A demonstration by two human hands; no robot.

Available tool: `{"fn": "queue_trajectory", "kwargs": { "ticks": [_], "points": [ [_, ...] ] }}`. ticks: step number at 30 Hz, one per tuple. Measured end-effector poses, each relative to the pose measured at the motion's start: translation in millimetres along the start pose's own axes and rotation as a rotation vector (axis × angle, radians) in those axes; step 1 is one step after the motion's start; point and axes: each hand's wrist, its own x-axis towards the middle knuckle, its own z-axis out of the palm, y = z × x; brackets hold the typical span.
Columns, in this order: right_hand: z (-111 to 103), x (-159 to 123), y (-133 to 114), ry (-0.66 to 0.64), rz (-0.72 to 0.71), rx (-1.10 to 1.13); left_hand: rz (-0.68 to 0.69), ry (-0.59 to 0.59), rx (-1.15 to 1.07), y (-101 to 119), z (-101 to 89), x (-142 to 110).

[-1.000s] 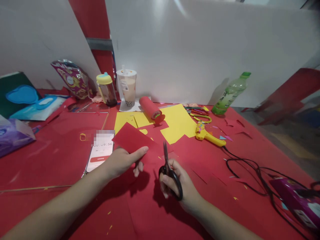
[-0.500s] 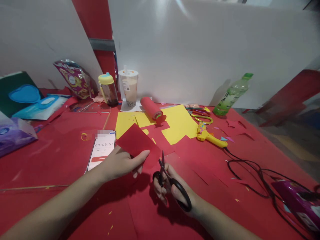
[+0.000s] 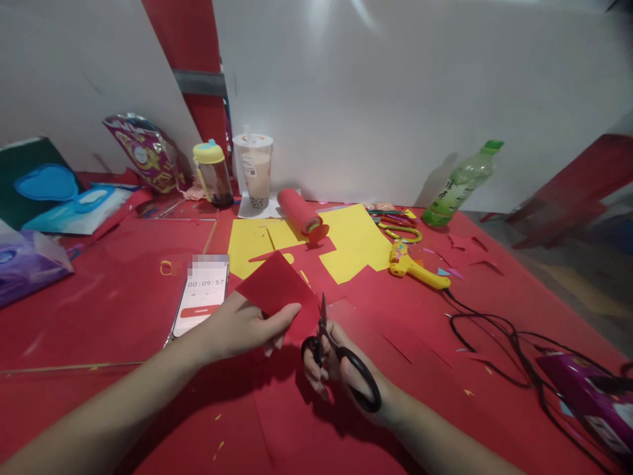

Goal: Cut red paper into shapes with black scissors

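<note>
My left hand (image 3: 257, 324) pinches a piece of red paper (image 3: 277, 282) between thumb and fingers, raised above the red-covered table. In my right hand (image 3: 341, 366) is a pair of black-handled scissors (image 3: 328, 332), with thumb and fingers through the loops. The blades point up and away, slightly apart, at the right edge of the paper. Whether the paper lies between them is hard to make out. Beyond the hands lie yellow paper sheets (image 3: 353, 241) and a red paper-covered roll (image 3: 298, 211). A phone (image 3: 202, 297) showing a timer sits beside my left wrist.
At the right lie a yellow glue gun (image 3: 415, 269), its black cable (image 3: 494, 323) and a purple device (image 3: 586, 396). A green bottle (image 3: 459, 188), a bubble tea cup (image 3: 256, 173), a yellow-lidded bottle (image 3: 213, 175) and a snack bag (image 3: 146, 152) stand along the white panel.
The red paper and my left hand have shifted slightly right, toward the scissors. The scissor blades have closed partway. A thin red strip on the yellow paper now shows behind the held piece.
</note>
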Motion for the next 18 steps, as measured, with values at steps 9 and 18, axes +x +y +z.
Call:
{"fn": "queue_trajectory", "kwargs": {
  "ticks": [9,18],
  "points": [
    [5.7,0.3,-8.2,-0.005,-0.014,-0.035,-0.027,0.039,0.007,3.7,4.4,0.5],
    [5.7,-0.3,-6.0,0.008,-0.068,-0.022,-0.033,0.081,-0.022,3.8,8.5,0.1]
  ]
}}
